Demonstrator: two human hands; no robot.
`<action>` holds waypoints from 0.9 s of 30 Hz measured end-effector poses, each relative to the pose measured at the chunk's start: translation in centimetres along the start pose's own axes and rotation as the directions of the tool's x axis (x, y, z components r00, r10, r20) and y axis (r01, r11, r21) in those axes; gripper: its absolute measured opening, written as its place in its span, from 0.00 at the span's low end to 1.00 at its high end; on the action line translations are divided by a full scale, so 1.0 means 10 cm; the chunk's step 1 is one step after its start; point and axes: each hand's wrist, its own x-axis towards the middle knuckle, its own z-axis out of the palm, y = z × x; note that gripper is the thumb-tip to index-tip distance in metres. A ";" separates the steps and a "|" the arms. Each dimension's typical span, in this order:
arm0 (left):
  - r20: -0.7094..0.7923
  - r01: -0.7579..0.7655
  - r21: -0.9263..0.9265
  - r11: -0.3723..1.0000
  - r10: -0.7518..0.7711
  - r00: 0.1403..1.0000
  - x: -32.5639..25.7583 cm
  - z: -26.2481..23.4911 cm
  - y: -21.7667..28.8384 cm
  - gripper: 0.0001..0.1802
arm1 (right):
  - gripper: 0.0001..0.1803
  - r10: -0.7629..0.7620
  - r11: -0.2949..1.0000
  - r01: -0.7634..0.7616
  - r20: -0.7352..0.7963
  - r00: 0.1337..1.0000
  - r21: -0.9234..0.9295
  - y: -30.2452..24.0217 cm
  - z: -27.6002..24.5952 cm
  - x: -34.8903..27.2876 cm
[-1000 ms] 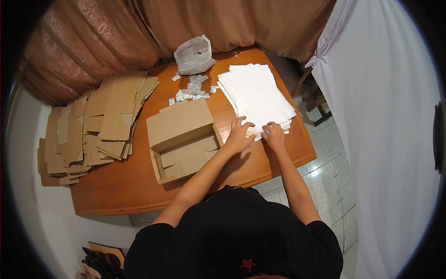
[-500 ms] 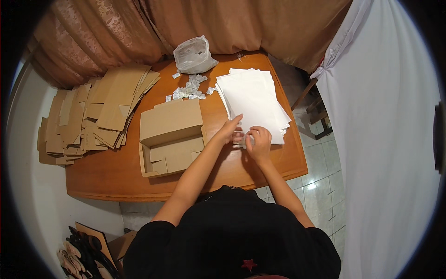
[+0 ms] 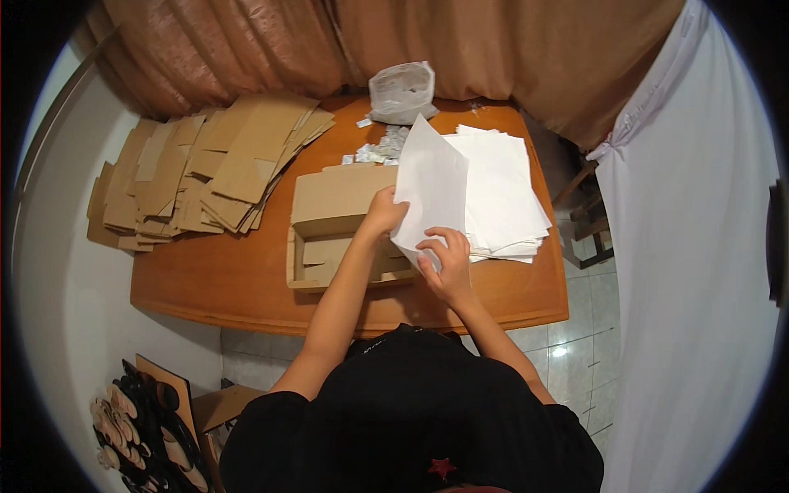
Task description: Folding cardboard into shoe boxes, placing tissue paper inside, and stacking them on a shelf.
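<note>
A sheet of white paper is raised and tilted, its near end hanging over the right side of an open cardboard box. My left hand is closed on the sheet's left edge, thumb on top. At its lower right corner, my right hand has bent fingers on the paper, with the thumb close to its near edge. To the right lies a stack of white paper, partly hidden by the lifted sheet. The box has its lid tipped back, and cardboard flaps show inside.
Flattened cardboard pieces are piled on the left of the wooden table. Small white packets lie behind the box, near a translucent plastic bag. A brown curtain hangs behind; shoes stand at lower left.
A sheet has come up off the stack and moved left toward the box, carried by both hands. The whole view has shifted, so the table things appear farther right.
</note>
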 end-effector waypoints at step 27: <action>0.153 -0.255 0.801 0.541 0.226 0.962 -1.21 -1.22 -0.28 0.26 | 0.18 0.262 0.930 -0.104 0.434 0.862 -0.353 0.28 1.53 0.76</action>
